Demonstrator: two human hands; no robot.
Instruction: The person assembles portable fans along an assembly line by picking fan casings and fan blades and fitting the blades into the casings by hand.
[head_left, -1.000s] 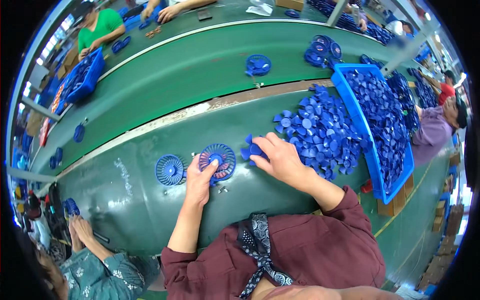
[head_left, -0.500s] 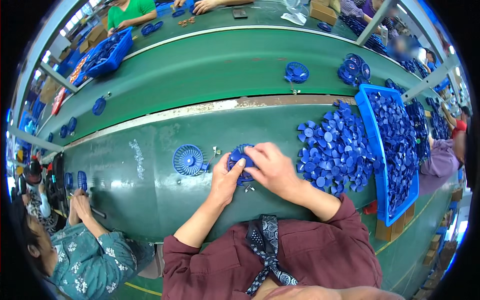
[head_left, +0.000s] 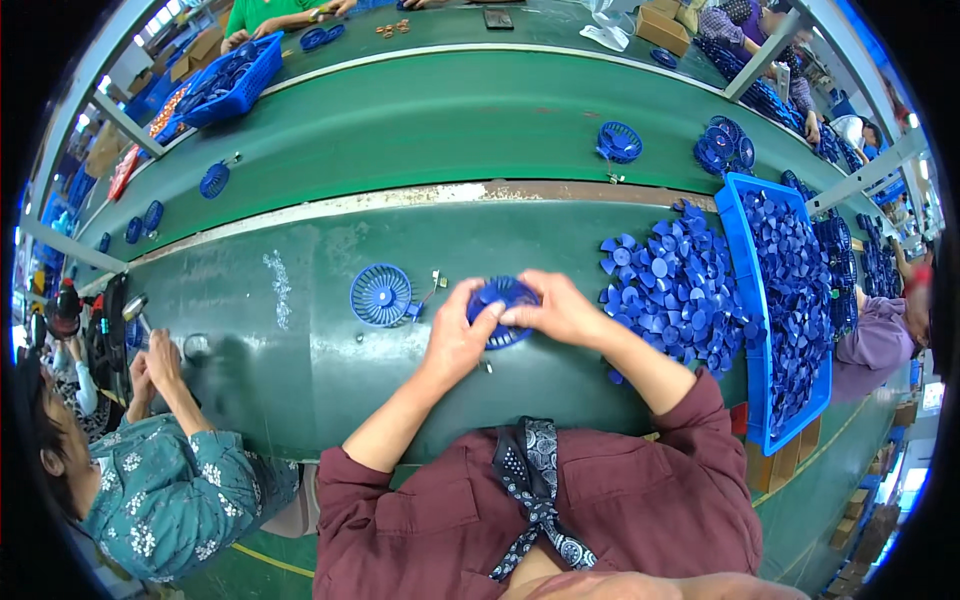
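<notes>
A round, dark-blue plastic fan housing with a ribbed cage (head_left: 506, 337) sits between the person's two bare hands over the dark green worktop (head_left: 250, 375). The left hand (head_left: 456, 335) grips its left side, thumb laid across the face; the right hand (head_left: 560, 312) closes on its right side, fingers meeting that thumb. A solid blue bladed piece appears to lie in its middle, so this unit looks part-done; whether the piece is seated is hidden by the fingers.

Left of the held housing, a second dark-blue ribbed housing (head_left: 381, 295) lies untouched with its wire lead, no blades visible on it, so it looks undone. Right of the held housing spreads a big heap of loose blue plastic fan blades (head_left: 665, 290); past that, a long, bright-blue plastic tray (head_left: 748, 270) is filled with more of the same.

Beyond the held housing, the green conveyor belt (head_left: 420, 120) carries several blue fan units (head_left: 619, 143), apparently further along. Far beyond it to the left, a blue plastic basket (head_left: 262, 72) holds dark-blue parts, too small to make out.
</notes>
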